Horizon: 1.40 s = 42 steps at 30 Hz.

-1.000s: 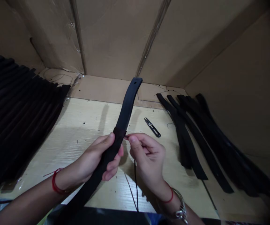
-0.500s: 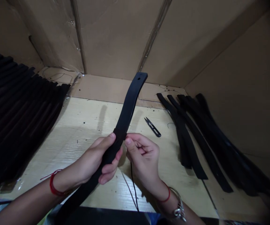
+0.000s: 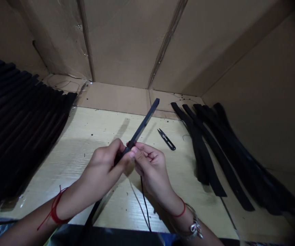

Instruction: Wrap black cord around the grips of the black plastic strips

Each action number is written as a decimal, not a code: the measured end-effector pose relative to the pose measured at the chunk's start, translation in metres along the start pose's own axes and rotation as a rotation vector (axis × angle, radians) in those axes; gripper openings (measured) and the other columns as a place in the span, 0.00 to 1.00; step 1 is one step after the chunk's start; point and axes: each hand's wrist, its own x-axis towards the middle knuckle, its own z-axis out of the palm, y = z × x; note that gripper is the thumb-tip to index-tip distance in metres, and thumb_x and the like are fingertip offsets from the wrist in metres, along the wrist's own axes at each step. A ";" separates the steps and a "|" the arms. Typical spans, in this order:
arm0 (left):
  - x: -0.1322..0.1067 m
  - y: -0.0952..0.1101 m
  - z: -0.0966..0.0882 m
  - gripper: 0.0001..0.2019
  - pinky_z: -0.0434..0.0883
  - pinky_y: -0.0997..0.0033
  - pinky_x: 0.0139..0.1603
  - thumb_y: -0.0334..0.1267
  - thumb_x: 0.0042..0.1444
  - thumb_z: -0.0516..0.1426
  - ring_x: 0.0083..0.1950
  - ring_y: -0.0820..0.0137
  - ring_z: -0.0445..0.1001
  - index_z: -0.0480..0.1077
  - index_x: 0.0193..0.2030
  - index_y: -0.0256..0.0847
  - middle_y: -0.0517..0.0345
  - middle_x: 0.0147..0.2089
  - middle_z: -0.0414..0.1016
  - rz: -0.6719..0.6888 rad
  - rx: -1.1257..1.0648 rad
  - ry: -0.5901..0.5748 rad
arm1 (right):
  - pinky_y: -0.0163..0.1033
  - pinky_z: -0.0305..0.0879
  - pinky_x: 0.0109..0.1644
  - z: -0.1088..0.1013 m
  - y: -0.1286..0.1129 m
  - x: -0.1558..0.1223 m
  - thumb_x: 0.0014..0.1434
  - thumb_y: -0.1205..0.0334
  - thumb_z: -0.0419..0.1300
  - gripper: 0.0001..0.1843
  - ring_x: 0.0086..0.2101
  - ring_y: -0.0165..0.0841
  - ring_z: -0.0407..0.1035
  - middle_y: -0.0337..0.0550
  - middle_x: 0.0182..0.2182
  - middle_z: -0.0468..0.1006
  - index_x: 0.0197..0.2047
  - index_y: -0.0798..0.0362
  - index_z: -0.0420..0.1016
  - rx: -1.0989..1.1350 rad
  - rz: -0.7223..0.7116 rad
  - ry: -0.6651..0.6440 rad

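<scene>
Strap [image 3: 144,123], black, seen edge-on: left hand [image 3: 100,167] curled closed round it, right hand [image 3: 151,167] pinching its side; snips [image 3: 164,136] near, on counter [image 3: 103,130].

Black strap [image 3: 143,123] slants up rightward — edge-on; black cord [image 3: 143,194] dangles below.

Extends from lower left along left forearm [image 3: 34,217] and through a nearly straight left wrist [image 3: 67,203]. Ends in left hand [image 3: 108,165], with back turned up, index finger hooked over and thumb stretched along the near side, closed in a grip. Extends from lower right along right forearm [image 3: 210,234] and right wrist [image 3: 172,202], angled upward and inward. Ends in right hand [image 3: 151,167], set in a thumb-and-index pinch with remaining fingers curled. Places thumb tips just beside each other, with contact unclear.
</scene>
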 end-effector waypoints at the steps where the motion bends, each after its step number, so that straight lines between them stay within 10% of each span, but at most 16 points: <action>1: 0.000 0.000 0.000 0.14 0.57 0.80 0.25 0.44 0.65 0.57 0.23 0.77 0.64 0.62 0.32 0.37 0.62 0.23 0.68 0.030 0.036 0.026 | 0.29 0.39 0.18 0.000 0.000 0.000 0.51 0.55 0.71 0.14 0.16 0.19 0.42 0.30 0.18 0.62 0.33 0.55 0.73 -0.006 0.003 0.008; 16: 0.005 -0.002 0.010 0.17 0.67 0.82 0.23 0.47 0.67 0.54 0.22 0.75 0.70 0.59 0.33 0.37 0.58 0.24 0.71 -0.226 -0.818 -0.096 | 0.29 0.41 0.16 -0.001 0.004 -0.002 0.55 0.57 0.68 0.09 0.16 0.21 0.44 0.30 0.16 0.60 0.35 0.53 0.78 -0.039 -0.164 -0.001; 22: 0.006 -0.007 0.012 0.17 0.58 0.86 0.14 0.49 0.67 0.54 0.15 0.78 0.63 0.62 0.36 0.36 0.65 0.19 0.62 -0.333 -1.220 -0.415 | 0.28 0.39 0.16 -0.006 -0.007 0.000 0.53 0.53 0.69 0.16 0.15 0.19 0.42 0.31 0.18 0.63 0.44 0.52 0.81 0.038 0.014 -0.247; 25: 0.009 -0.012 0.014 0.21 0.61 0.84 0.16 0.54 0.66 0.53 0.17 0.77 0.65 0.62 0.36 0.35 0.63 0.20 0.63 -0.325 -1.146 -0.472 | 0.29 0.48 0.18 -0.008 -0.011 0.002 0.50 0.54 0.71 0.17 0.18 0.22 0.54 0.37 0.23 0.71 0.42 0.53 0.81 0.009 0.006 -0.188; 31: 0.007 -0.018 0.017 0.15 0.60 0.83 0.25 0.47 0.64 0.58 0.25 0.80 0.61 0.64 0.41 0.35 0.62 0.29 0.64 -0.160 -0.575 -0.216 | 0.30 0.60 0.25 -0.008 -0.005 0.006 0.48 0.54 0.72 0.16 0.25 0.26 0.64 0.40 0.26 0.74 0.38 0.54 0.81 -0.064 -0.036 -0.002; 37: 0.008 -0.016 0.016 0.14 0.48 0.83 0.19 0.48 0.68 0.53 0.20 0.83 0.47 0.61 0.41 0.37 0.67 0.25 0.51 -0.188 -0.816 -0.390 | 0.29 0.40 0.17 -0.006 -0.007 0.006 0.51 0.55 0.70 0.15 0.16 0.19 0.42 0.28 0.16 0.58 0.39 0.55 0.79 -0.035 -0.006 -0.063; 42: 0.009 -0.012 0.013 0.18 0.46 0.85 0.15 0.51 0.69 0.49 0.17 0.83 0.43 0.59 0.37 0.37 0.69 0.24 0.47 -0.198 -1.044 -0.515 | 0.29 0.41 0.18 -0.006 -0.007 0.003 0.49 0.56 0.71 0.15 0.15 0.19 0.43 0.29 0.16 0.66 0.38 0.54 0.77 0.018 -0.035 -0.045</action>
